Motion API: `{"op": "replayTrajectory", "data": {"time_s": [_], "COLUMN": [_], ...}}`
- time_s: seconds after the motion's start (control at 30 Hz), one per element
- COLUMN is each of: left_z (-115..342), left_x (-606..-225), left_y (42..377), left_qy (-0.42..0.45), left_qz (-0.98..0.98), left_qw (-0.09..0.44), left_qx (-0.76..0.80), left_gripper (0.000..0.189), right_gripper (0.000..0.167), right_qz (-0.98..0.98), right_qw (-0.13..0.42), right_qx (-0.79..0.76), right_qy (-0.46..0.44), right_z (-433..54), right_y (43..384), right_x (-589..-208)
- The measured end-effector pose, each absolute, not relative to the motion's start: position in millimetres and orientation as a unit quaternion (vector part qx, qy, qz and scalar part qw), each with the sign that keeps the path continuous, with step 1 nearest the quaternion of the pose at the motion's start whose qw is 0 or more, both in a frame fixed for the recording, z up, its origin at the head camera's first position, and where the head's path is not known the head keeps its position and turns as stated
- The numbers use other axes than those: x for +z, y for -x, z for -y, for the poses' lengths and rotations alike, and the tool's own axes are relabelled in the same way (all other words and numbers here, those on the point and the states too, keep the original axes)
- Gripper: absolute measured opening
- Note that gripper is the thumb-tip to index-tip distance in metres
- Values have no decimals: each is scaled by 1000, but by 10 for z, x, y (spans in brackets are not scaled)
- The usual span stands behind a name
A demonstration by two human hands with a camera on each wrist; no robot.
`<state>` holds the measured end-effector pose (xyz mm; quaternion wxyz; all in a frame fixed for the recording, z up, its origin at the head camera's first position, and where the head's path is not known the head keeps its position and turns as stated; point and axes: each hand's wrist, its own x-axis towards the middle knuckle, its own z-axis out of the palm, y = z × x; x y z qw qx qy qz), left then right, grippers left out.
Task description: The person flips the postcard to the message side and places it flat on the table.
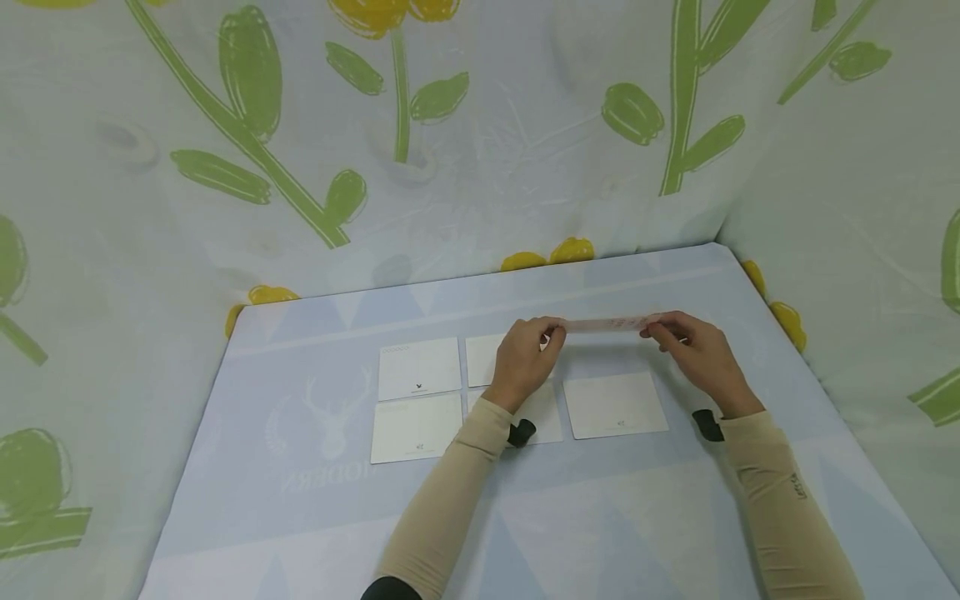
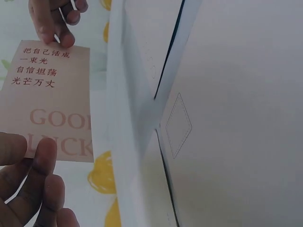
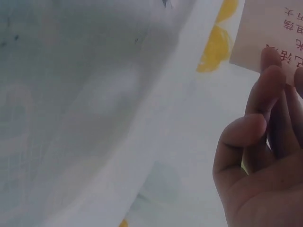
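A pale pink card (image 1: 606, 325) printed with red Chinese characters and "GOOD LUCK" is held up above the table, seen nearly edge-on in the head view. My left hand (image 1: 524, 360) pinches its left end between thumb and fingers. At the opposite end, my right hand (image 1: 699, 354) pinches it the same way. The left wrist view shows the card's printed face (image 2: 52, 97), both hands at its ends. Under and beside my left arm lie white cards, one at the back (image 1: 482, 358) and one at the front (image 1: 542, 412), both partly covered.
Left of my left hand, two more white cards (image 1: 420, 368) lie one behind the other. Another white card (image 1: 615, 404) lies between my arms. The table (image 1: 300, 525) has a pale blue patterned cover, and a flower-printed cloth (image 1: 510, 167) hangs behind it.
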<state>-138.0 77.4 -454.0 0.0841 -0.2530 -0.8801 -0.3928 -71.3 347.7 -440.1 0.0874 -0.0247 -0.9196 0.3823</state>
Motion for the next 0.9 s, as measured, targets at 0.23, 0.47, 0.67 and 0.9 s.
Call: {"op": "replayTrajectory", "data": {"time_s": [0.23, 0.47, 0.67, 0.9], "left_z": [-752, -730, -717, -716], "left_x": [-4539, -4532, -4564, -4588], "left_y": [1367, 1365, 1380, 1377], "left_qy": [266, 270, 276, 284], "left_qz": [870, 865, 860, 855], "left_qw": [83, 81, 81, 78], "left_qx": [-406, -415, -422, -427], "left_gripper": [26, 25, 27, 29], "right_gripper": [34, 38, 44, 45], "right_qz": [902, 900, 896, 898], "right_qw": [55, 33, -11, -35], "right_qx": [429, 435, 444, 438], "right_qy": [-2, 12, 7, 9], "right_z": [-3508, -3528, -3554, -3568], "right_y": [698, 691, 677, 655], "right_x": [-4391, -4394, -4394, -4409]}}
